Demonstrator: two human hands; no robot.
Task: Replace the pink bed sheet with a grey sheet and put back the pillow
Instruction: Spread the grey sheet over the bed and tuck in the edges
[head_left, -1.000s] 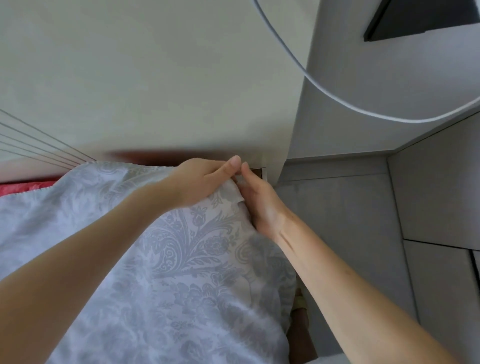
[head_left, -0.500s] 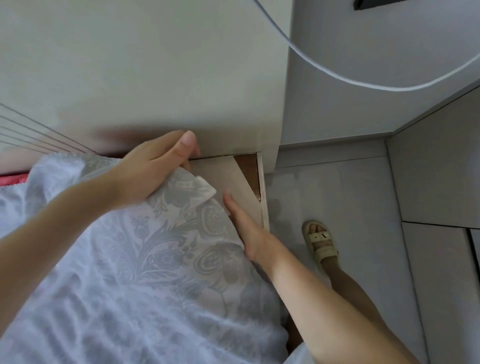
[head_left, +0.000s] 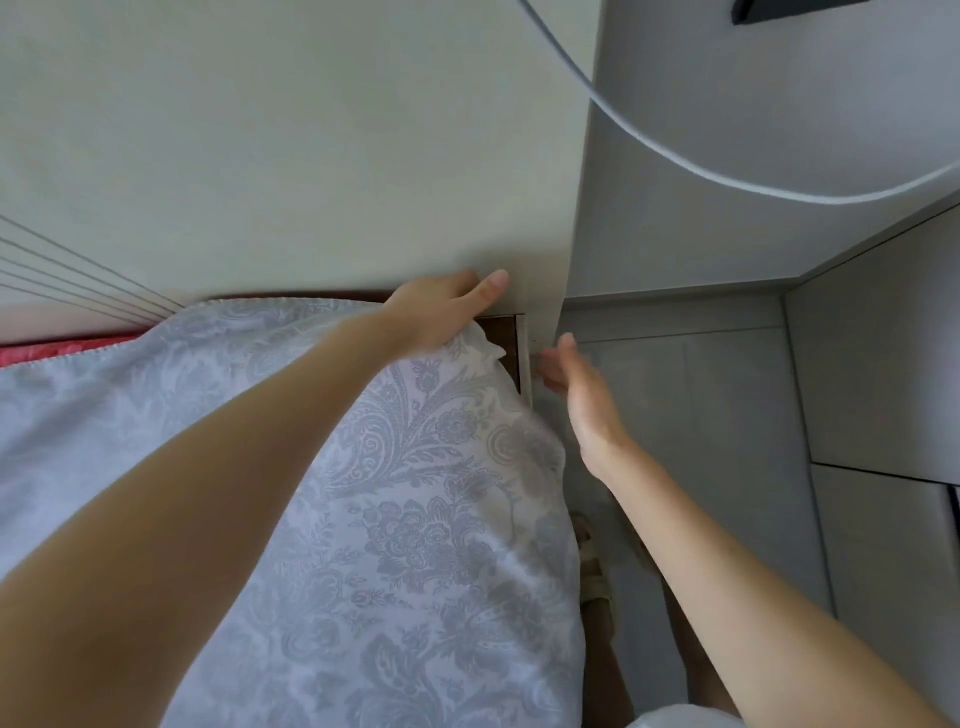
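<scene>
Covering most of the mattress, the grey sheet (head_left: 405, 519) runs up to the wall, with a strip of pink sheet (head_left: 52, 354) showing at far left — that side likely needs pulling across. Your left hand (head_left: 441, 317) lies on the sheet's corner, probably to seat it; gripping or merely pressing, I cannot tell. Your right hand (head_left: 582, 395) hangs slack and empty beside the bare bed frame corner (head_left: 506, 338).
</scene>
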